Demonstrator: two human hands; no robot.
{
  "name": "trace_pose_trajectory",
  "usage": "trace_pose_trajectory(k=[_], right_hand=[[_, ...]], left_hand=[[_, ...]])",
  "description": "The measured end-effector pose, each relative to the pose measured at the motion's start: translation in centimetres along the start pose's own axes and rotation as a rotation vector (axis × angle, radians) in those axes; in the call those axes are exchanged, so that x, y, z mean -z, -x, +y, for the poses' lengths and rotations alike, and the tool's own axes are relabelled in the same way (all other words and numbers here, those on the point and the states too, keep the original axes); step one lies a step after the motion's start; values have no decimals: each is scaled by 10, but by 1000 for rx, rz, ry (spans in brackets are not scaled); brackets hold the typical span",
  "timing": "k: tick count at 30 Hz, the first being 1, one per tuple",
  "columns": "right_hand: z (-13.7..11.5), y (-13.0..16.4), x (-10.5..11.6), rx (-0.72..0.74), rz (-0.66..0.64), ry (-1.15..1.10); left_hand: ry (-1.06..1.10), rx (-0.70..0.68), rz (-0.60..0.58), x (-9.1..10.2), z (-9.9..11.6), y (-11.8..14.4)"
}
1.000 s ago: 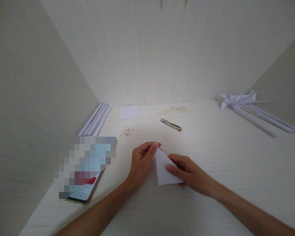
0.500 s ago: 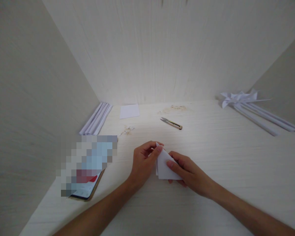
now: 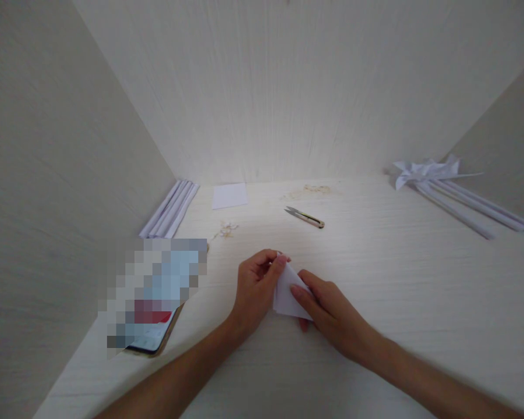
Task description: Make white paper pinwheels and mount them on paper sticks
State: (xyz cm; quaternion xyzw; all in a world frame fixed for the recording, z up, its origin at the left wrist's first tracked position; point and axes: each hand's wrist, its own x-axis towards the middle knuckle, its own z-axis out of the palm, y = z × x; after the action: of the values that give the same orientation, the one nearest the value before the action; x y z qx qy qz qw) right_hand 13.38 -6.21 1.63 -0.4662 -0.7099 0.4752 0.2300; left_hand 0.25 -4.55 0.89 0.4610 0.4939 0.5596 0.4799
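Both hands on a small folded white paper (image 3: 284, 294), low on the pale bench (image 3: 375, 279), centre front. The left hand (image 3: 255, 285) pinches its top corner in a narrow grip; the right hand (image 3: 327, 314) presses flat fingers over the lower edge, holding it too. At twelve o'clock lie thread snips (image 3: 304, 216); at eleven, a white paper square (image 3: 229, 195) and rolled paper tubes (image 3: 170, 209). At nine, a phone (image 3: 152, 334). At two, paper pinwheels (image 3: 423, 171).

A folded paper (image 3: 284, 295) lies between both hands mid-table (image 3: 397, 279); snips (image 3: 304, 217) behind it, phone (image 3: 151, 337) left, rolled tubes (image 3: 170, 209) far left, pinwheels (image 3: 423, 171) far right.
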Motion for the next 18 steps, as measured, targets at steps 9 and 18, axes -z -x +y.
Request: trace_pose_trajectory(k=[9, 18], right_hand=[[-1, -1, -5, -30, 29, 76], [0, 0, -5, -23, 38, 111]], left_hand=[[-83, -37, 32, 0, 1, 1], [-43, 6, 8, -2, 3, 1]])
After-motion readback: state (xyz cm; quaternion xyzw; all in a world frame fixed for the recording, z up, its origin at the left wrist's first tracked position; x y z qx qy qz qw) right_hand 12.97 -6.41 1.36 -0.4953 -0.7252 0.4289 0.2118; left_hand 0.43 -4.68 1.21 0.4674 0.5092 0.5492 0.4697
